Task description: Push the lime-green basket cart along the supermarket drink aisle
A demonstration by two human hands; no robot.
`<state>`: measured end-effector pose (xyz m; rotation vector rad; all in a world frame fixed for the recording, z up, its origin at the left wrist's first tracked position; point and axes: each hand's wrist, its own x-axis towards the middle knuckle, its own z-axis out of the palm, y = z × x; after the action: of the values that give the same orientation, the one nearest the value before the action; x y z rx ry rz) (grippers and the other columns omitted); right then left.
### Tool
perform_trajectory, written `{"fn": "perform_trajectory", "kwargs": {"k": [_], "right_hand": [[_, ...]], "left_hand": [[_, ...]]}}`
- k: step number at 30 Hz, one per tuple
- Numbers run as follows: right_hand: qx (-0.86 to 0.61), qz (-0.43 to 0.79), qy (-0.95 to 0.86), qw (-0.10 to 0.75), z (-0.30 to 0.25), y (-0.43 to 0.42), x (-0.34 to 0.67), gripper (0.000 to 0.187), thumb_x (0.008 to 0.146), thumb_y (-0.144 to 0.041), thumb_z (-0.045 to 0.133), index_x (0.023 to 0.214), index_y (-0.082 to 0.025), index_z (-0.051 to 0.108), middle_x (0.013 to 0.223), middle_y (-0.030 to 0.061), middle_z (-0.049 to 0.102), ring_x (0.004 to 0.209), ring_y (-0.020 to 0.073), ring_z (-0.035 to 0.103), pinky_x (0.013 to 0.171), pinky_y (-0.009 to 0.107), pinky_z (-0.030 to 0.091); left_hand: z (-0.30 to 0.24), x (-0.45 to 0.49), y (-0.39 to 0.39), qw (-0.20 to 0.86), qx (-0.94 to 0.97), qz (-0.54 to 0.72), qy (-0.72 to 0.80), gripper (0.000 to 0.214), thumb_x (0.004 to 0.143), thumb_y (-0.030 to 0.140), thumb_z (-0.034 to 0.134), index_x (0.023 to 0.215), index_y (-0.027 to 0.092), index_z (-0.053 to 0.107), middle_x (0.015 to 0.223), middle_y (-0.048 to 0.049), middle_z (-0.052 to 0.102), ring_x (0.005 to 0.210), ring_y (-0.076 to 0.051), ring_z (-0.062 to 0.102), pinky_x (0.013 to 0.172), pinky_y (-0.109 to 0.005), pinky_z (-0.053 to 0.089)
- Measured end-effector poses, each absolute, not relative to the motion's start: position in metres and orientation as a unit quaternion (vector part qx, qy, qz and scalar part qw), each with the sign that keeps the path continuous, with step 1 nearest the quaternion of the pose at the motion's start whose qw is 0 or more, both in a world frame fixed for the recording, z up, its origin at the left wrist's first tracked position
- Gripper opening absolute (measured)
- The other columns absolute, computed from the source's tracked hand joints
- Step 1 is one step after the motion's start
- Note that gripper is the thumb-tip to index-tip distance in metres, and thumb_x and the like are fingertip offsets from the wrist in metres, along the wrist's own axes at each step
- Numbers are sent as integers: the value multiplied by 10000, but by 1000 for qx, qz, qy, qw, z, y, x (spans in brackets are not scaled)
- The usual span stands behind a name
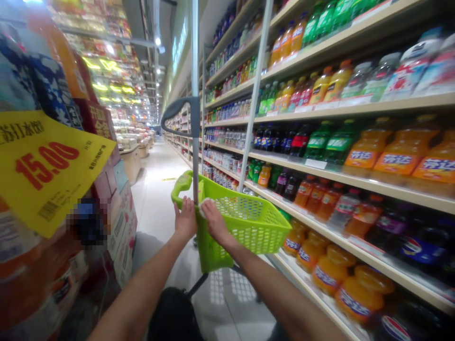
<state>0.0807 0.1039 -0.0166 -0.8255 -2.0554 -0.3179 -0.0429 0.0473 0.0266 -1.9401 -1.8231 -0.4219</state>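
A bright green plastic shopping basket (249,222) with perforated sides stands on a wheeled frame in front of me. From its near end rises a metal pole (195,57) with a grey loop handle (181,118). My left hand (185,219) is closed on the basket's near rim, just left of the pole. My right hand (215,220) is to the right of the pole, fingers bent over the rim, pressing a small white cloth or tissue (205,206) against it. Most of that white piece is hidden under the fingers.
Shelves of drink bottles (369,147) run along the right, close to the basket. Stacked bottles and boxes (122,227) crowd the left, with a yellow price sign (53,170) jutting out. A tiled aisle (152,166) stretches ahead between them.
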Motion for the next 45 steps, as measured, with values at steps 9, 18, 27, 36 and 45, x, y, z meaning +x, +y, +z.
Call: {"fn": "perform_trajectory", "kwargs": {"k": [9, 18, 27, 36, 45], "right_hand": [[-204, -264, -795, 506, 81, 60, 79, 402, 859, -118, 364, 1242, -110, 485, 1310, 116, 470, 1344, 198, 167, 1074, 431, 290], [-217, -380, -781, 446, 170, 39, 98, 435, 845, -81, 398, 1260, -192, 470, 1367, 92, 405, 1347, 216, 135, 1073, 490, 205], [-153, -442, -837, 285, 123, 33, 135, 411, 824, -81, 429, 1224, -144, 499, 1327, 102, 456, 1299, 236, 291, 1026, 450, 310], [-189, -457, -812, 310, 149, 38, 152, 467, 825, -63, 419, 1272, -196, 442, 1379, 79, 384, 1318, 250, 241, 1049, 509, 230], [-194, -415, -843, 282, 83, 28, 158, 432, 841, -100, 419, 1266, -169, 450, 1379, 88, 383, 1320, 224, 240, 1048, 456, 273]], "left_hand": [[22, -29, 5, 242, -748, -169, -594, 559, 754, 129, 340, 1310, 81, 379, 1376, -151, 384, 1328, -254, 222, 1074, -534, 79], [58, -28, -14, 187, -714, -188, -649, 712, 718, 363, 451, 1347, 68, 297, 1443, -154, 243, 1343, -276, 163, 1066, -552, 64], [59, -25, -15, 169, -726, -149, -650, 720, 739, 387, 447, 1360, 73, 263, 1455, -145, 210, 1353, -257, 129, 1071, -544, 25], [62, -19, -11, 165, -723, -134, -657, 705, 774, 506, 390, 1354, 115, 300, 1449, -149, 224, 1351, -270, 137, 1059, -570, 43], [54, -11, -14, 203, -718, -168, -644, 646, 832, 481, 332, 1349, 95, 305, 1445, -147, 234, 1350, -256, 147, 1058, -562, 59]]}}
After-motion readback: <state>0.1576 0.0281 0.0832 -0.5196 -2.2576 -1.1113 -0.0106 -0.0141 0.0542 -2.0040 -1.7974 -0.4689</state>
